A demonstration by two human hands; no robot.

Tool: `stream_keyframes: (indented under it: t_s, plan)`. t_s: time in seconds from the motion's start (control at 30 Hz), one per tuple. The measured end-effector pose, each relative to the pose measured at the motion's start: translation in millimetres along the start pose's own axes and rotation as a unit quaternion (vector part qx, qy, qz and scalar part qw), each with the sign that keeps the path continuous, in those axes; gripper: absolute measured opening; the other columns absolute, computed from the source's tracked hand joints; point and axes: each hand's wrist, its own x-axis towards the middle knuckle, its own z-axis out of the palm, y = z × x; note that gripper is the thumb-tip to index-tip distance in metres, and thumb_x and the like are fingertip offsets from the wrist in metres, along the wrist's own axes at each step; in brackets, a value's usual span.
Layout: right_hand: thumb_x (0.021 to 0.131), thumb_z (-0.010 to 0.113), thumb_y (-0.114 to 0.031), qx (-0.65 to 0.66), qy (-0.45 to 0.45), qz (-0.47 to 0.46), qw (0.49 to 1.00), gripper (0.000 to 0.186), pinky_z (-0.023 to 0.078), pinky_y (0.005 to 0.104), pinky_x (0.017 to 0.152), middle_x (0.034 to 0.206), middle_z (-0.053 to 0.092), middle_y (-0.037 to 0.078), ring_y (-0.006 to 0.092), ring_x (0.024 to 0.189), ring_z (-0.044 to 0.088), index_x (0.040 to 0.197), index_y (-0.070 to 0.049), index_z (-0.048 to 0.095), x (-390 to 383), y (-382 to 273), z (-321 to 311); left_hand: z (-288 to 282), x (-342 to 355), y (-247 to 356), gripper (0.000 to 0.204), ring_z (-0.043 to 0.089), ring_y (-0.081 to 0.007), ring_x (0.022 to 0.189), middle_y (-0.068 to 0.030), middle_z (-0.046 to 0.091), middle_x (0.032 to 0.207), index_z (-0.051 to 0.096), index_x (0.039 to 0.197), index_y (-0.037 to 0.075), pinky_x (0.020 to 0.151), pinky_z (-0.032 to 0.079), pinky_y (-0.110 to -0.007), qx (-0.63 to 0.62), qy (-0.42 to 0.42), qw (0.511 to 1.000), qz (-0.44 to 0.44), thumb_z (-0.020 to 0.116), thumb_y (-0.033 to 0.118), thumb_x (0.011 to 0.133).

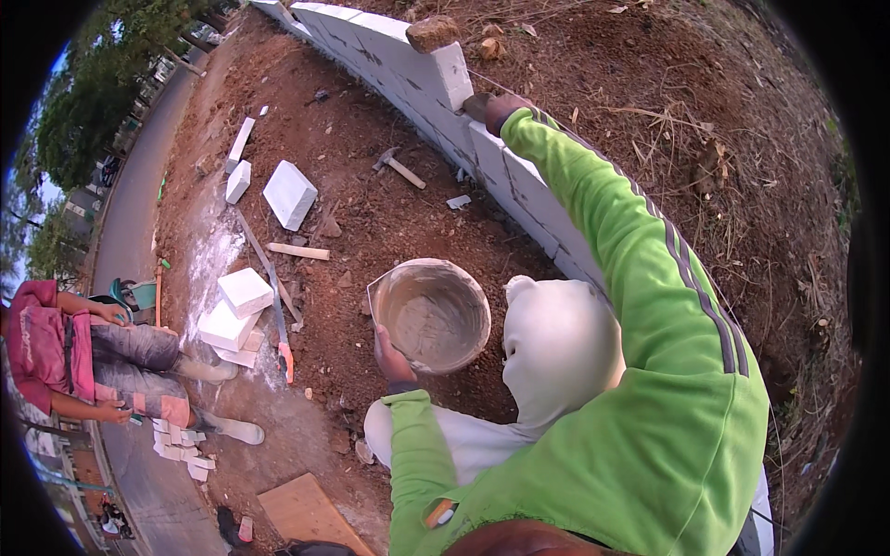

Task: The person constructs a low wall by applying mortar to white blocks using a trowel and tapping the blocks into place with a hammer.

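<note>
My left hand (395,356) is closed against the near-left side of a round bucket (378,320), its fingers on the outer wall. Grey mortar (428,324) coats the bucket's inside and lies at its bottom. Far ahead, my right hand (512,109) reaches to the top of a low wall of pale blocks (519,190), beside a step where one block stands higher. At its fingers is a small brown, flat-looking tool (477,106), perhaps a mortar-smeared trowel; its handle is hidden in the hand. A brown lump (433,34) rests on the higher block.
A hammer (400,169), a white block (290,195), stacked blocks (231,324) and a handsaw (279,324) lie on red soil to the left. A person in a red shirt (46,343) is at far left. A taut string (491,82) follows the wall.
</note>
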Motion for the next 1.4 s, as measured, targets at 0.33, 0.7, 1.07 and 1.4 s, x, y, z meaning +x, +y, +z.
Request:
stream_keyframes:
  t_s: [0.33,0.7,1.07,1.4]
  plan:
    - [0.090,0.058,-0.017,0.016,0.001,-0.036,0.999,0.032,0.058,0.0446,0.092,0.115,0.074,0.020,0.0350,0.108,0.073,0.113,-0.003,0.075,-37,-10,-26,-5,6,-6,0.060,0.057,-0.0248,0.126,-0.0183,0.058,0.141,0.051,0.145,-0.010,0.110,0.042,-0.036,-0.004,-0.011,1.000,0.002,0.048,0.038,0.108]
    - [0.091,0.059,-0.018,-0.033,0.043,0.028,0.998,0.030,0.059,0.0461,0.088,0.114,0.075,0.017,0.0339,0.106,0.074,0.112,-0.007,0.076,-16,0,-7,3,5,10,0.055,0.058,-0.0241,0.124,-0.0170,0.060,0.139,0.053,0.143,-0.008,0.109,0.043,-0.036,0.014,-0.009,1.000,0.017,0.046,0.035,0.109]
    - [0.089,0.056,-0.019,-0.010,0.022,0.041,0.999,0.033,0.059,0.0469,0.088,0.109,0.075,0.021,0.0364,0.104,0.073,0.110,-0.001,0.074,-37,14,-4,-2,7,5,0.058,0.057,-0.0244,0.127,-0.0180,0.058,0.142,0.050,0.146,-0.009,0.110,0.042,-0.036,-0.028,-0.028,0.999,0.015,0.045,0.036,0.109]
    - [0.087,0.057,-0.017,-0.026,0.019,0.054,0.998,0.028,0.060,0.0486,0.082,0.102,0.075,0.022,0.0383,0.096,0.075,0.102,-0.002,0.075,-119,30,-8,-4,8,3,0.059,0.055,-0.0251,0.129,-0.0186,0.057,0.143,0.049,0.146,-0.010,0.111,0.040,-0.035,-0.017,-0.025,1.000,0.006,0.046,0.035,0.109]
